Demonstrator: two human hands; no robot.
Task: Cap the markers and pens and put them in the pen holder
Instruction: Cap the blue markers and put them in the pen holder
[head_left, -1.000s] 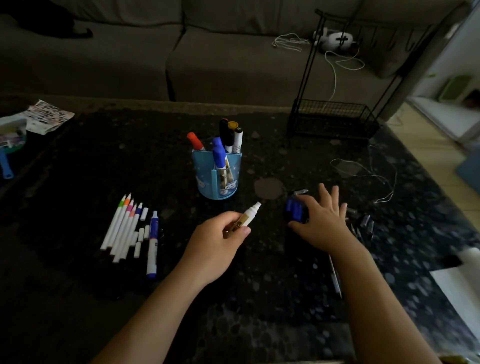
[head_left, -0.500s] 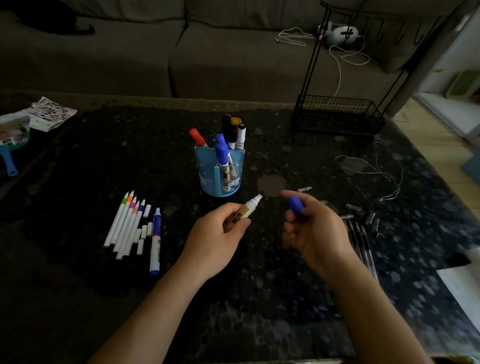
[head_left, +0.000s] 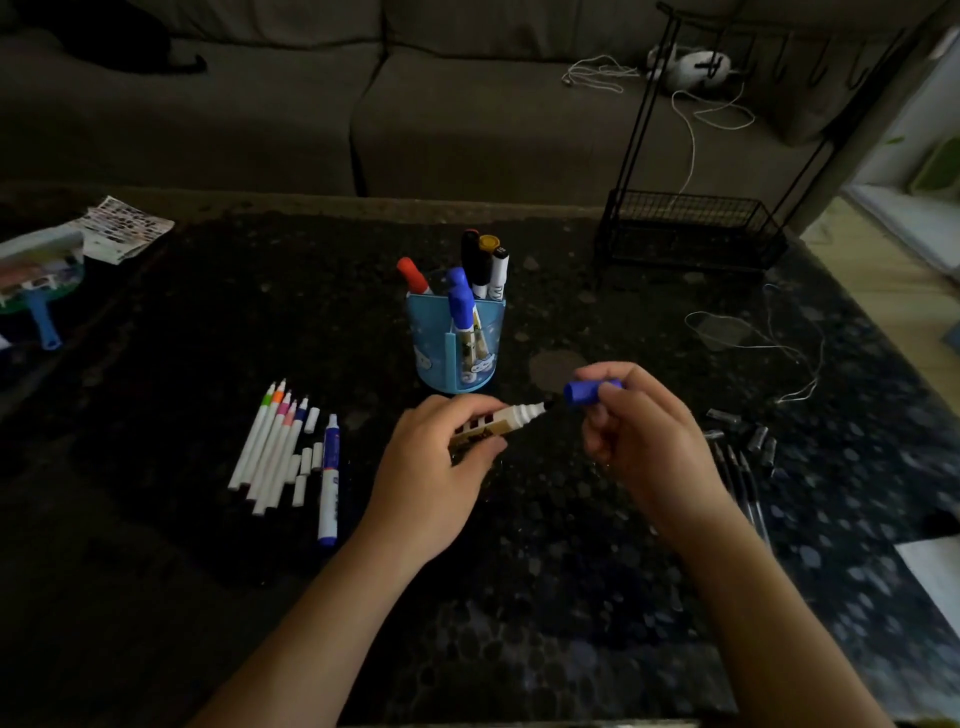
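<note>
The marker (head_left: 511, 422), white-nosed with a dark tip and a tan patterned barrel, sits pinched in the left hand (head_left: 436, 467) above the counter (head_left: 519, 597), just in front of the blue pen holder (head_left: 457, 343). The right hand (head_left: 644, 441) has come up off the counter since a second ago, its grip now pinching the blue cap (head_left: 589, 391) right by the tip. Label's too blurry to read.

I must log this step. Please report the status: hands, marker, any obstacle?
Left hand holds uncapped marker. Right hand holds blue cap, just off the tip, not on. Nothing between them.
</note>
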